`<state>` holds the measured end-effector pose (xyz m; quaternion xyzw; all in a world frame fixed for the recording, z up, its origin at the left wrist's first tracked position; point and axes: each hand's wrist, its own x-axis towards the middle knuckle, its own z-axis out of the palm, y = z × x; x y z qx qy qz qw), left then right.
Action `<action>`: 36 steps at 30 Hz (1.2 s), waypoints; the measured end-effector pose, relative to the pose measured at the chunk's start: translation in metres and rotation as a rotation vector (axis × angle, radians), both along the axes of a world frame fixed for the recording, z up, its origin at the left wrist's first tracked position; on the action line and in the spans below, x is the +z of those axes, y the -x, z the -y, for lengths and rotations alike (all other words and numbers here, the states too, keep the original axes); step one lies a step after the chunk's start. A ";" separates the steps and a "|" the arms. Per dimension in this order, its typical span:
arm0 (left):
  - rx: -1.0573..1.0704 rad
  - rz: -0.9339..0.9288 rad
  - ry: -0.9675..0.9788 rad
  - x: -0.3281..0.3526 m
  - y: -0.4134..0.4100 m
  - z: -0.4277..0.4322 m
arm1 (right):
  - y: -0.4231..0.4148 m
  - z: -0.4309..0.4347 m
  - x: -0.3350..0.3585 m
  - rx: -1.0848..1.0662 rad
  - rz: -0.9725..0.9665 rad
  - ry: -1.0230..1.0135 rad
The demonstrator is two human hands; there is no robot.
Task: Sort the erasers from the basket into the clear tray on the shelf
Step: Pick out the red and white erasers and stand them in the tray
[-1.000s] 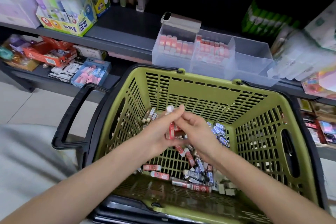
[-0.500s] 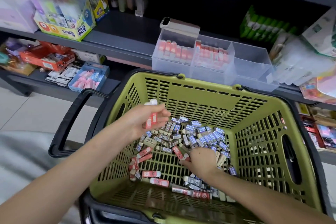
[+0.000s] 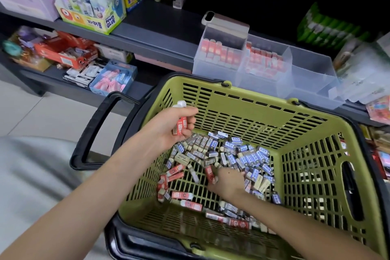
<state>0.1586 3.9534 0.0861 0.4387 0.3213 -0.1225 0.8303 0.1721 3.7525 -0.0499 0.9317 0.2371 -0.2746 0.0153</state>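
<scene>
A green basket point(image 3: 242, 99) with a black rim holds a heap of small erasers point(image 3: 238, 156), red-sleeved and blue-sleeved. My left hand point(image 3: 171, 126) is raised over the basket's left side and grips several red-sleeved erasers point(image 3: 179, 121), white ends up. Down in the heap, my right hand point(image 3: 226, 181) pinches one red-sleeved eraser point(image 3: 210, 173). The clear tray point(image 3: 312, 82) stands on the shelf just behind the basket. Its left and middle compartments hold red erasers standing in rows; its right compartment looks bare.
A phone point(image 3: 223, 20) lies on the tray's back left corner. A glue-stick display box point(image 3: 90, 6) stands on the upper shelf at left. Red boxes and a blue box of pink erasers point(image 3: 113, 79) fill the lower shelf. The basket's black handle point(image 3: 95, 129) sticks out left.
My hands were together above the heap; they have parted. The left hand stays raised with its red erasers, and the right hand has dropped into the heap and taken hold of another red one.
</scene>
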 end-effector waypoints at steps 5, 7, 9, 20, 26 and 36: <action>-0.134 -0.041 -0.199 -0.007 0.002 0.010 | -0.014 0.001 0.038 -0.384 -0.340 -0.388; -0.239 -0.023 -0.323 -0.005 0.004 0.017 | -0.017 -0.008 0.070 -0.448 -0.401 -0.573; -0.325 0.036 -0.366 -0.003 0.006 0.026 | -0.017 -0.019 0.103 -0.460 -0.433 -0.732; -0.002 0.070 0.051 0.002 0.003 0.027 | -0.001 -0.056 0.155 -0.674 -0.492 -1.279; -0.121 0.116 0.207 0.008 0.007 0.006 | -0.031 -0.047 0.166 -0.557 -0.426 -1.441; 0.087 0.188 0.348 0.010 0.004 -0.005 | 0.003 -0.047 0.024 0.229 -0.271 -0.390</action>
